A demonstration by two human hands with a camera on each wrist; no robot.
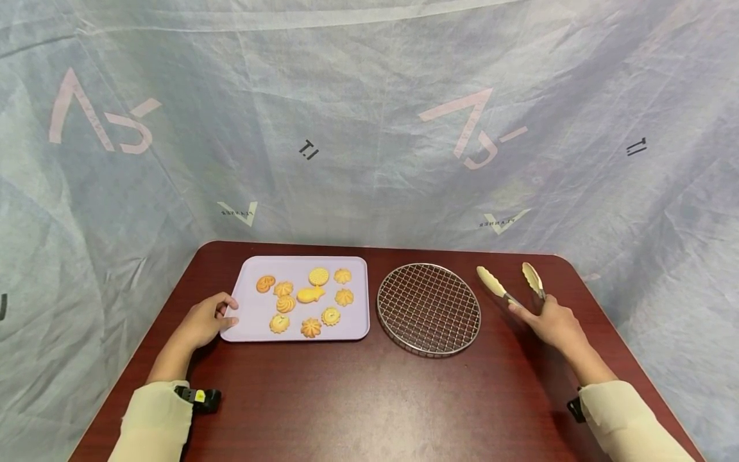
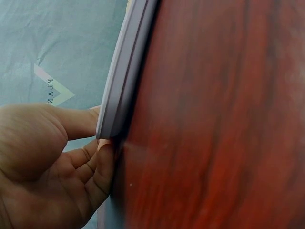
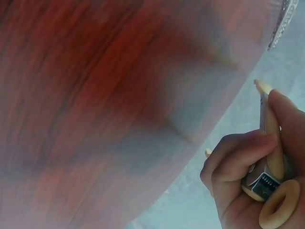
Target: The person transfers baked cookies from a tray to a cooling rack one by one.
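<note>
A pale lilac tray [image 1: 248, 321] lies on the table at the left, bearing several golden biscuits, one of them a fish-shaped biscuit [image 1: 310, 294]. At its near left corner my left hand [image 1: 204, 321] grips the rim; in the left wrist view the thumb is on top of the tray edge [image 2: 121, 81] and the fingers curl beneath. My right hand [image 1: 557, 324] holds a pair of tongs [image 1: 491, 281] with cream tips, its arms spread apart and pointing away from me. The right wrist view shows fingers curled round the tongs' handle [image 3: 274, 157], with a ring at its end.
Between the tray and the tongs, a round wire cooling rack [image 1: 429, 309] stands on the dark red wooden table [image 1: 369, 398]. Grey printed cloth [image 1: 369, 128] hangs behind the table and along both sides.
</note>
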